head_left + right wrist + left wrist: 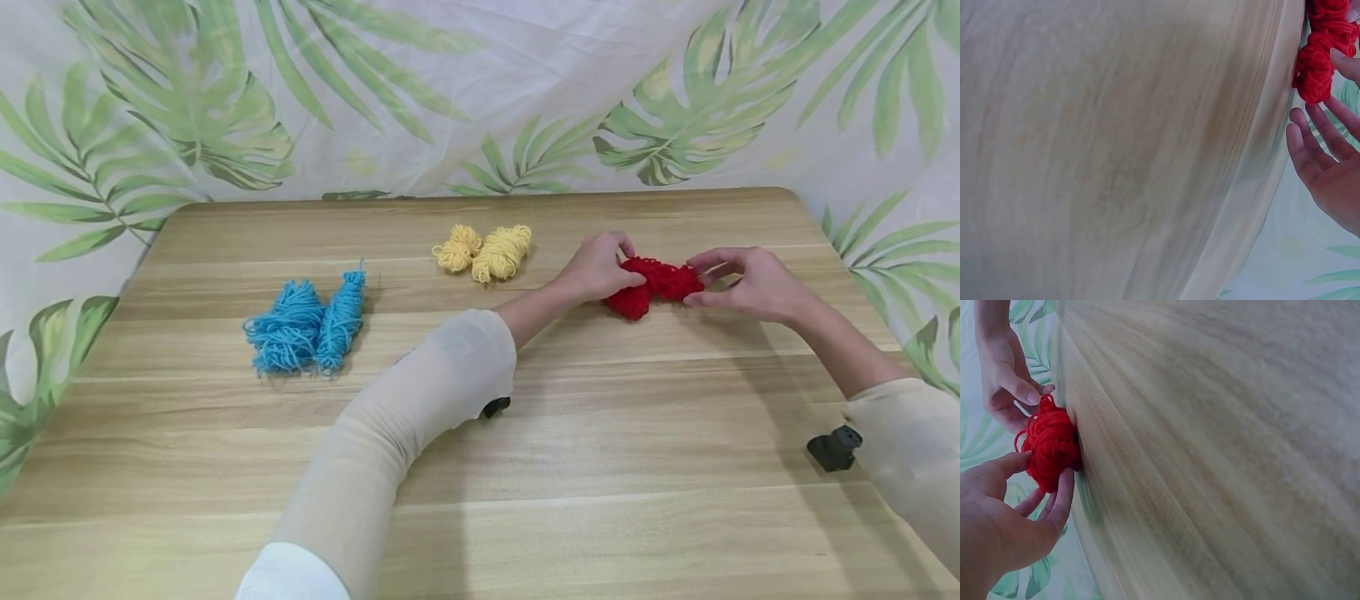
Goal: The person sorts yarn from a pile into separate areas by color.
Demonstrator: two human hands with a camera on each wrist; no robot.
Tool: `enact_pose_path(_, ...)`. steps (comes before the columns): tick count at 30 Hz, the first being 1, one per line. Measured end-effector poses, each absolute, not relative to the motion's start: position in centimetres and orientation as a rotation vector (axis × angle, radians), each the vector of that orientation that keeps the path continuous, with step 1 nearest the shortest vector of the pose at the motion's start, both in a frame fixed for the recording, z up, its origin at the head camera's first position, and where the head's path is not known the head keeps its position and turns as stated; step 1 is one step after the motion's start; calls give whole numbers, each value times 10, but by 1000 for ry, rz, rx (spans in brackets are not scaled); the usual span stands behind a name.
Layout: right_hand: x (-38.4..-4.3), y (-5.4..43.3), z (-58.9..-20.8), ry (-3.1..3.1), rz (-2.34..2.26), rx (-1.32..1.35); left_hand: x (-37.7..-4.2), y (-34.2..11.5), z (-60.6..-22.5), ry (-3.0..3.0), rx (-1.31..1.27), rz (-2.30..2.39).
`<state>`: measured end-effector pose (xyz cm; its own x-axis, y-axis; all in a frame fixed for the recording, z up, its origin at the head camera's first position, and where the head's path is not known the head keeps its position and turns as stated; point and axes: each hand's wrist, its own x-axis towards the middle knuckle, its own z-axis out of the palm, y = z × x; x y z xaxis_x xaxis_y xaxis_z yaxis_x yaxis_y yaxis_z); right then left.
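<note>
Red yarn lies bunched on the right part of the wooden table, in what look like two skeins side by side. My left hand holds its left end, thumb on one side and fingers on the other, as the left wrist view shows around the red skein. At the other end, my right hand has thumb and forefinger on either side of the yarn. In the right wrist view the right thumb lies against the red bundle, while the other fingers of that hand spread below it.
Two yellow yarn skeins sit near the middle back of the table. Two blue yarn skeins lie side by side at the left. A leaf-patterned cloth hangs behind the back edge. Black wrist cameras stick out by the sleeves.
</note>
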<state>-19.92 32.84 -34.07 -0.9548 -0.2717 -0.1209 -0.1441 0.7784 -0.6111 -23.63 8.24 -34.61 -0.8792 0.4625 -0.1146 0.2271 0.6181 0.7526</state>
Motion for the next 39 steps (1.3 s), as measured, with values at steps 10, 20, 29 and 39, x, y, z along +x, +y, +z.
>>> enact_pose_path(10, -198, 326, -337, 2751, -933, -305, -234, 79, -344, 2539, 569, 1106)
enact_pose_path(20, -198, 326, -335, 2815, -934, -353, -230, 70, -336, 2492, 611, 1097)
enact_pose_path(29, -195, 321, -325, 2906, -871, -480, -227, 56, -331, 2461, 721, 1096)
enact_pose_path(39, -188, 300, -313, 2924, -852, -584, -218, 29, -320, 2458, 777, 1027)
